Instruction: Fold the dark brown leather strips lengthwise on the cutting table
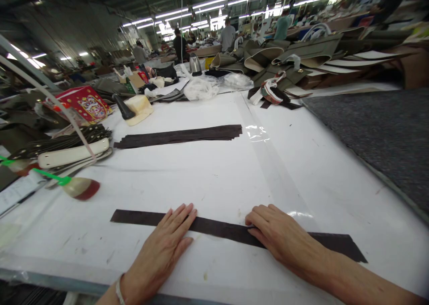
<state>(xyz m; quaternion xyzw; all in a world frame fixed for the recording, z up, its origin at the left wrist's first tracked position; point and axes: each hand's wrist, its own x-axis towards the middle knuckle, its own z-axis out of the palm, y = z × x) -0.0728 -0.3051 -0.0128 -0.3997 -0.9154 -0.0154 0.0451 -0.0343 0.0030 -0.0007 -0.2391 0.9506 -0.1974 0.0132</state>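
A long dark brown strip [219, 228] lies flat across the near part of the white table [208, 175]. My left hand [166, 242] rests palm down on it, fingers stretched out and together. My right hand [278, 233] lies flat on the strip further right, fingers extended and pressing it down. Neither hand holds anything. A stack of similar dark strips [177, 136] lies further back on the table, apart from both hands.
A brush with a green handle [72, 185] and cream and dark straps [67, 151] lie at the left. A red printed box [83, 103], a pale block, plastic bags and olive bag parts [291, 59] crowd the far side. Grey felt [378, 131] covers the right. People stand far behind.
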